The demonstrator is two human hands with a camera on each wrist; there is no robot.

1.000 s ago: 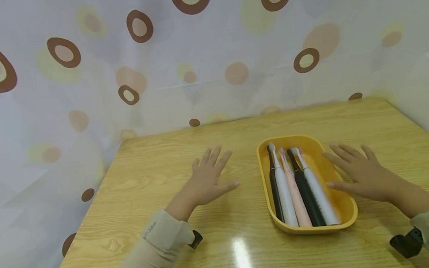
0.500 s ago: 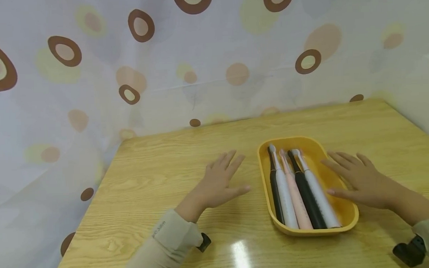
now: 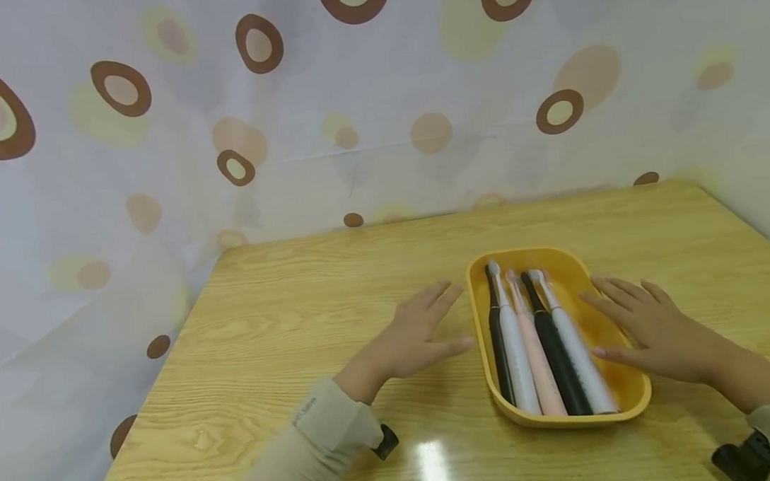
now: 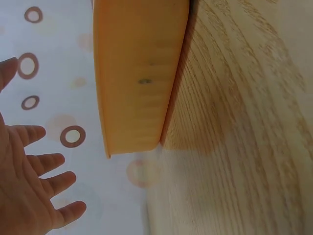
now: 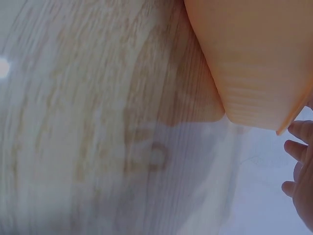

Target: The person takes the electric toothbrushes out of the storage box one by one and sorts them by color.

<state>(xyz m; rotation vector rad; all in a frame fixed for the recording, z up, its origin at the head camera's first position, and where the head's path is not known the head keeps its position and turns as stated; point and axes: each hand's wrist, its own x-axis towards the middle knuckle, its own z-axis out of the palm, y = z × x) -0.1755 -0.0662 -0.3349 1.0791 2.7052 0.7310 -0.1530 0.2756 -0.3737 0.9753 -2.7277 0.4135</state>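
Note:
A yellow tray [image 3: 567,280] lies on the wooden table in the head view. Several electric toothbrushes lie side by side in it, heads toward the far end: a black toothbrush [image 3: 500,357], a white toothbrush [image 3: 518,356], a pink toothbrush [image 3: 542,369], a second black toothbrush [image 3: 560,362] and a second white toothbrush [image 3: 582,361]. Just left of the tray, my left hand [image 3: 414,338] hovers with fingers extended and thumb spread. My right hand [image 3: 656,337] is above the tray's right rim, fingers spread. Neither hand holds anything. The left wrist view shows the tray's outer wall [image 4: 137,58] apart from the fingers.
Behind the table [image 3: 286,315] hangs a pale curtain [image 3: 380,92] with brown and beige ovals, also along the left side. A dark device [image 3: 743,458] is strapped at the right wrist and another device [image 3: 386,442] at the left.
My left hand has moved right and slightly nearer me, closing in on the tray's left side. My right hand has lowered slightly. The view has shifted a little; the toothbrushes keep their places.

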